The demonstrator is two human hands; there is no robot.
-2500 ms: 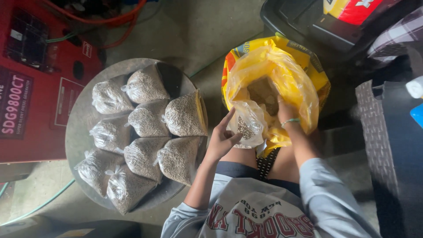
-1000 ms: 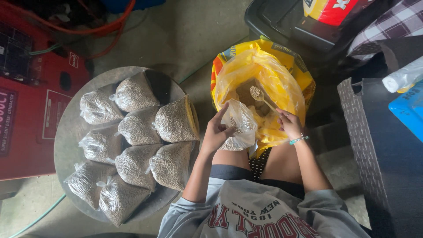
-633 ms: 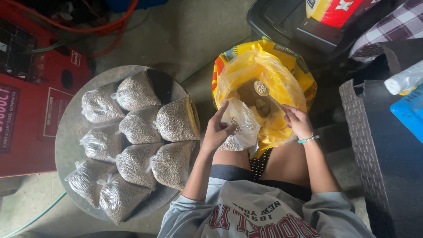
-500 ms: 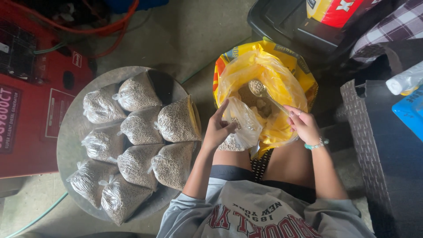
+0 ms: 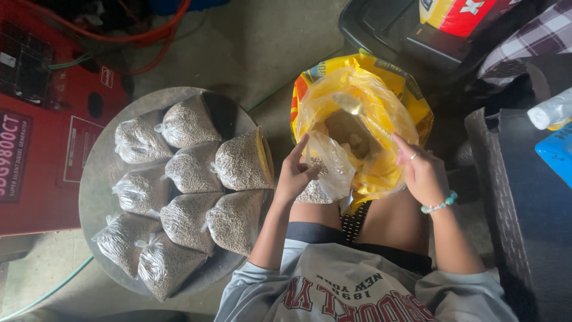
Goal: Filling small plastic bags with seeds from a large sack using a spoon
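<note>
Clear small bag (image 5: pixel 325 173) of pellets is pinched at its top by the left hand (image 5: pixel 295 176). The right hand (image 5: pixel 423 173) grips a spoon (image 5: pixel 357 110) over the yellow sack (image 5: pixel 381 161).

The round tray (image 5: pixel 95 197) at left centre is packed with tied bags (image 5: pixel 238 164), leaving bare metal only along its left rim. A red machine (image 5: pixel 42 119) walls the far left. Open floor (image 5: pixel 256 53) lies at top centre. A black bin (image 5: pixel 393 30) blocks the upper right, a dark crate (image 5: pixel 518 197) the right edge. The yellow sack (image 5: pixel 363 119) fills the centre.
</note>
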